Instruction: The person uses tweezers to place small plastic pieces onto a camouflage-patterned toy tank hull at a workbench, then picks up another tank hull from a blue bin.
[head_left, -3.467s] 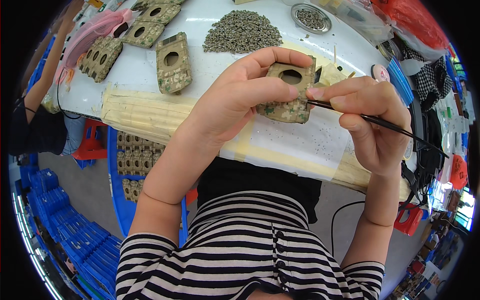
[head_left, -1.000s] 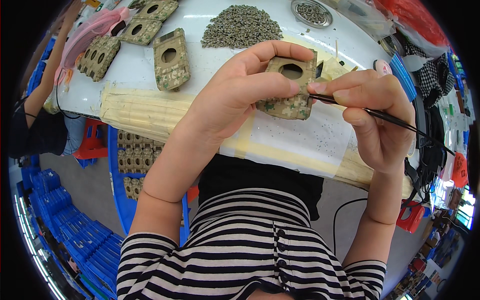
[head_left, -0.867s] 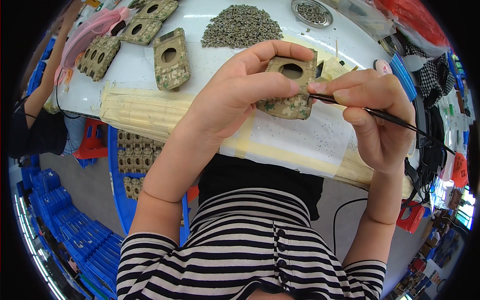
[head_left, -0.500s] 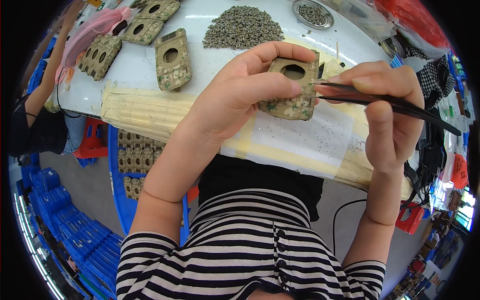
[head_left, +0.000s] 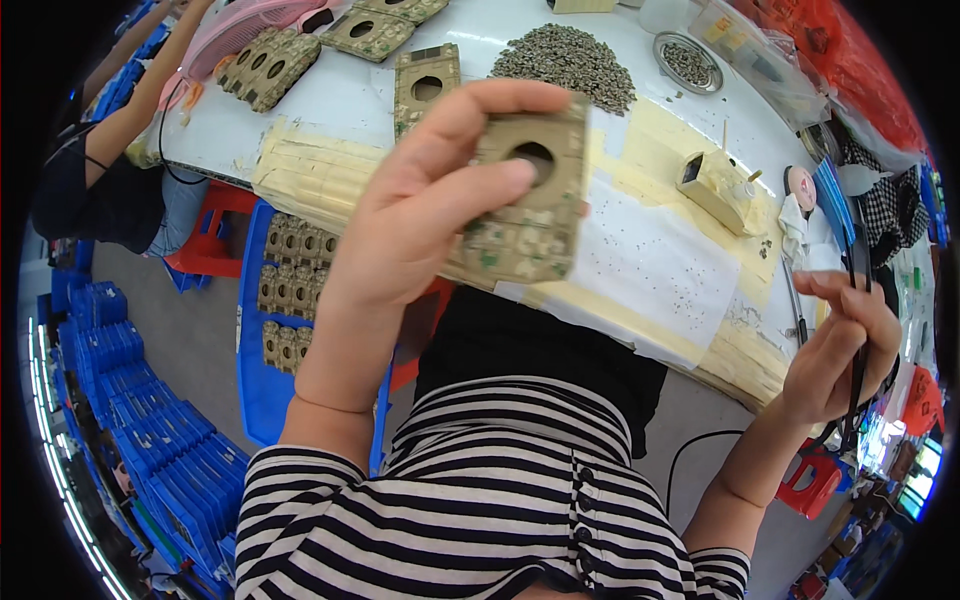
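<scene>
My left hand (head_left: 425, 215) holds a greenish circuit board (head_left: 522, 195) with a round hole, lifted up close to my face and tilted. My right hand (head_left: 838, 345) is off to the right and low, away from the board, gripping thin black tweezers (head_left: 858, 330) that point up and down. On the white table (head_left: 340, 100) lies another board of the same kind (head_left: 425, 85) and a heap of small grey parts (head_left: 565, 62).
Several more boards (head_left: 270, 62) lie at the table's far left, near another person's arm (head_left: 120, 120). A blue crate (head_left: 290, 300) with boards stands under the table. A small metal dish (head_left: 688, 58), a cream block (head_left: 715, 185) and blue bins (head_left: 130, 420) are around.
My left hand has raised the board from the table's edge toward my face. My right hand with the tweezers has pulled away to the right and down.
</scene>
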